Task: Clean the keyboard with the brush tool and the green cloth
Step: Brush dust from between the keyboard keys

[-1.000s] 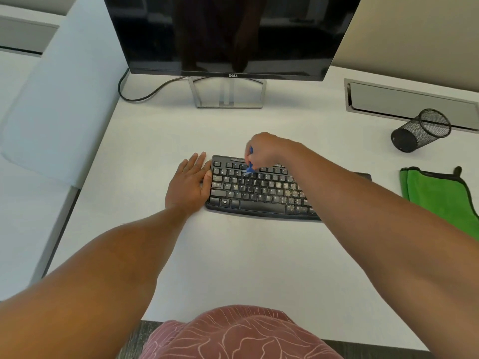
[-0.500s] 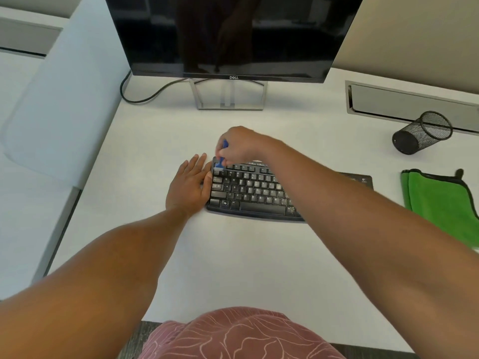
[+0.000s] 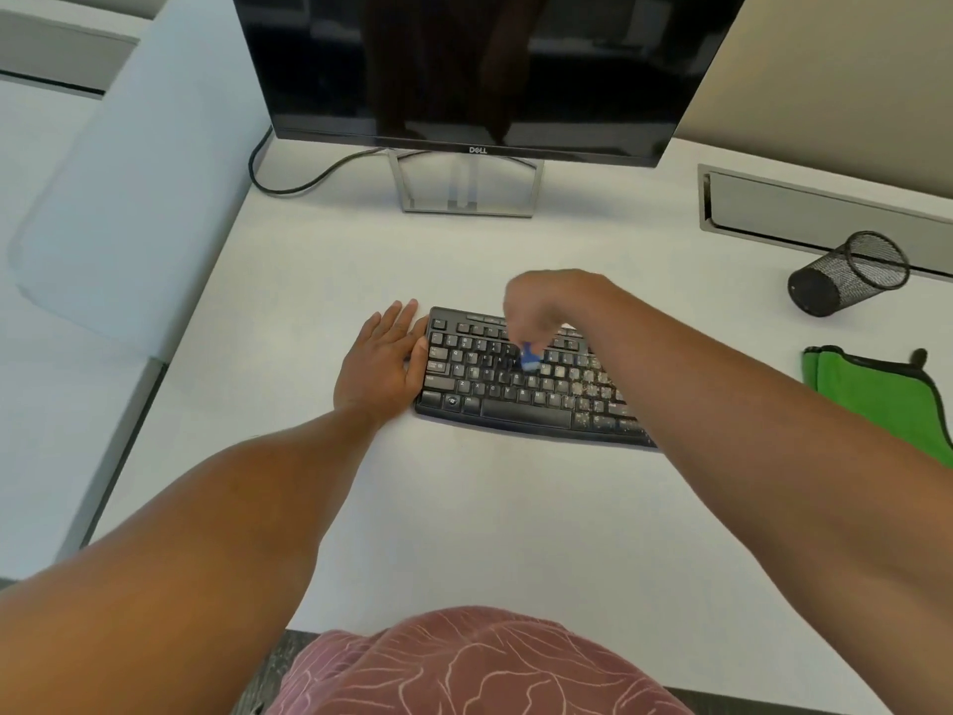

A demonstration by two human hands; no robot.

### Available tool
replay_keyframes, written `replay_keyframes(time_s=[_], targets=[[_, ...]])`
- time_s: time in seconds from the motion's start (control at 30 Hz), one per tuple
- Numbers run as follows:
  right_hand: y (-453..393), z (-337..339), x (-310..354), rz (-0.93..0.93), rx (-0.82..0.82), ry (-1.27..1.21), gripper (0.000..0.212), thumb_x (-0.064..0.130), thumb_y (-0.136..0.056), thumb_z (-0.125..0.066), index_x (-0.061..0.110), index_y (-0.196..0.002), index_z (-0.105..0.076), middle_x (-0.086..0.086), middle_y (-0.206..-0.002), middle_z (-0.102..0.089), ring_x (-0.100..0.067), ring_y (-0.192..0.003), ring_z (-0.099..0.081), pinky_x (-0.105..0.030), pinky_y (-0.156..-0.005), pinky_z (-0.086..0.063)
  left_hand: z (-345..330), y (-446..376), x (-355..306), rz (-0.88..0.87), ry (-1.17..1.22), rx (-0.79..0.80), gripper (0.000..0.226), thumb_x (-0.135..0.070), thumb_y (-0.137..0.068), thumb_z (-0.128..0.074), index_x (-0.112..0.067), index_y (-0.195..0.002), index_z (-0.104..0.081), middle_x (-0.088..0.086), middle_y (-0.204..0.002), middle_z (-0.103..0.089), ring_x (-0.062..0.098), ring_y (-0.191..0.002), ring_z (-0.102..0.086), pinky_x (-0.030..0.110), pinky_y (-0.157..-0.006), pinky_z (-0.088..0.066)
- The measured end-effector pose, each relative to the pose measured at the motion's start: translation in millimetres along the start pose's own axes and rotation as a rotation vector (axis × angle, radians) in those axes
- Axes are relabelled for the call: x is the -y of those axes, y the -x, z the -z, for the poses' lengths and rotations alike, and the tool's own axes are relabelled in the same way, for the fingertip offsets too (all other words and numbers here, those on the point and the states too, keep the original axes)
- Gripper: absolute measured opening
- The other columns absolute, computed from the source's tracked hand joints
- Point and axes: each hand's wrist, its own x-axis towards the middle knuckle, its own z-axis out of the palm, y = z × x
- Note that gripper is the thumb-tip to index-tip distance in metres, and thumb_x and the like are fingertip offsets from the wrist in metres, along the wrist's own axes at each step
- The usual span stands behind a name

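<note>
Keyboard [image 3: 521, 381] lies mid-desk [image 3: 464, 508], in front of monitor [image 3: 464, 69]. Left hand [image 3: 381, 361] flat, fingers straight and together, pressed on keyboard's left end. Right hand [image 3: 546, 307] over top key rows, fingers curled, pinching blue brush [image 3: 528, 359]; brush blurred, tip seems to touch middle keys. Pale crumbs on right keys. Green cloth [image 3: 876, 394] folded near desk's right edge. Mesh cup [image 3: 845, 273] lies tipped over, behind cloth.

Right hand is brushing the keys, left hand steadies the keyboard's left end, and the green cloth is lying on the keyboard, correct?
Not quite: the head view shows the green cloth lying on the desk right of the keyboard, apart from it. The rest holds.
</note>
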Motion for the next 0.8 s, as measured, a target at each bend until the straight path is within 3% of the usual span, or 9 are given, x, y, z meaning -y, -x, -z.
replay_keyframes(time_s=[0.1, 0.2, 0.33, 0.5, 0.6, 0.7, 0.8], targets=[[-4, 5, 21, 0.191, -0.058, -0.215, 0.013, 0.012, -0.088, -0.063, 0.008, -0.097, -0.072, -0.003, -0.092, -0.072, -0.016, -0.087, -0.069, -0.03, -0.072, -0.054, 0, 0, 0, -0.004, -0.005, 0.003, 0.058, -0.042, -0.104, -0.017, -0.024, -0.153, -0.044, -0.001, -0.162, -0.034, 0.015, -0.153, -0.02, 0.035, -0.126, -0.012], [-3, -10, 38, 0.272, -0.062, -0.282, 0.017, 0.007, -0.089, -0.056, 0.012, -0.091, -0.071, 0.001, -0.087, -0.069, -0.012, -0.081, -0.064, -0.024, -0.061, -0.046, 1, 1, -1, -0.006, -0.003, -0.001, 0.056, -0.04, -0.105, -0.019, -0.024, -0.152, -0.045, -0.001, -0.162, -0.034, 0.014, -0.153, -0.02, 0.034, -0.126, -0.012], [-9, -28, 24, 0.226, -0.051, -0.114, 0.021, 0.007, -0.089, -0.051, 0.002, -0.097, -0.069, -0.015, -0.101, -0.068, -0.021, -0.076, -0.059, -0.033, -0.062, -0.047, 1, 0, -1, -0.001, 0.01, -0.004, 0.055, -0.039, -0.105, -0.02, -0.022, -0.15, -0.047, -0.002, -0.162, -0.034, 0.014, -0.153, -0.021, 0.032, -0.126, -0.011], [0, -19, 3, 0.079, 0.028, 0.205, 0.015, 0.002, -0.088, -0.052, 0.002, -0.073, -0.057, -0.009, -0.083, -0.059, -0.023, -0.069, -0.058, -0.029, -0.057, -0.047, 1, 1, -1, -0.004, 0.01, -0.004, 0.055, -0.039, -0.105, -0.02, -0.023, -0.151, -0.046, -0.001, -0.162, -0.034, 0.015, -0.153, -0.021, 0.034, -0.126, -0.011], [-3, -13, 7, 0.17, -0.034, 0.068, 0.014, 0.003, -0.088, -0.053, 0.001, -0.084, -0.066, -0.012, -0.09, -0.067, -0.017, -0.071, -0.057, -0.026, -0.057, -0.045, 1, 0, -1, -0.006, 0.002, 0.0, 0.056, -0.04, -0.105, -0.019, -0.023, -0.151, -0.046, -0.001, -0.162, -0.033, 0.015, -0.153, -0.021, 0.034, -0.126, -0.011], [-2, -15, 16, 0.258, -0.085, -0.193, 0.019, 0.006, -0.09, -0.052, 0.013, -0.092, -0.069, 0.0, -0.091, -0.066, -0.011, -0.077, -0.059, -0.025, -0.059, -0.045, 0, 1, 0, 0.0, -0.001, 0.004, 0.056, -0.04, -0.105, -0.018, -0.023, -0.151, -0.046, -0.002, -0.163, -0.033, 0.015, -0.153, -0.021, 0.034, -0.126, -0.011], [-2, -27, 10, 0.253, -0.052, -0.184, 0.019, 0.007, -0.092, -0.051, 0.007, -0.096, -0.07, -0.002, -0.093, -0.066, -0.016, -0.08, -0.061, -0.026, -0.06, -0.045, 0, 0, 1, 0.004, 0.001, 0.01, 0.057, -0.041, -0.105, -0.018, -0.024, -0.152, -0.045, -0.002, -0.163, -0.032, 0.014, -0.153, -0.02, 0.034, -0.126, -0.01]])
